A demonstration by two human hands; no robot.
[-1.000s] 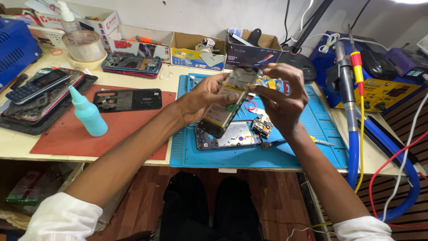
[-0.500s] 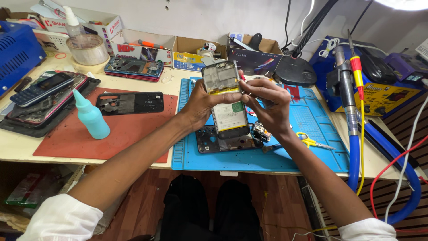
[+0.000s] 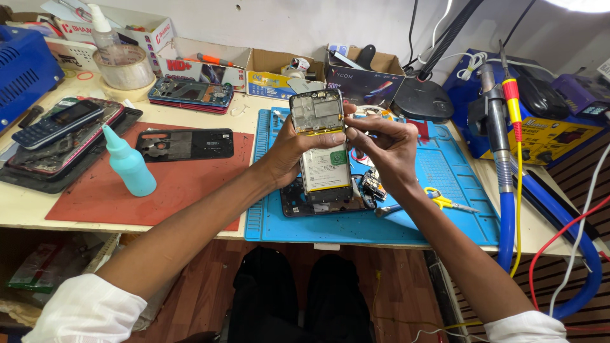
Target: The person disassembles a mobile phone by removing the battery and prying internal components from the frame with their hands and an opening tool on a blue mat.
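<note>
I see the left hand (image 3: 289, 152) wrapped around the left edge of an opened smartphone (image 3: 323, 149), back cover off, held upright above the blue repair mat (image 3: 445, 209). The right hand (image 3: 384, 149) comes in from three o'clock, its fingertips (image 3: 351, 124) pinched at the phone's right edge near the top, just under the bare frame where the camera area sits; whether they hold a small part there I cannot tell. The white-labelled battery (image 3: 325, 170) fills the lower half of the phone. Directly below, at six o'clock, another stripped phone frame (image 3: 318, 202) lies on the mat, with a loose circuit board (image 3: 373, 187) just beside it and yellow-handled scissors (image 3: 445, 202) at four o'clock. A teal squeeze bottle (image 3: 129, 163) stands on the red mat (image 3: 159, 190) at nine o'clock. My worry: the phone hangs in the air on a side grip only, so a hard pry from the right could twist it loose onto the frame below, or flex the battery, or tear a thin ribbon near the top.
</note>
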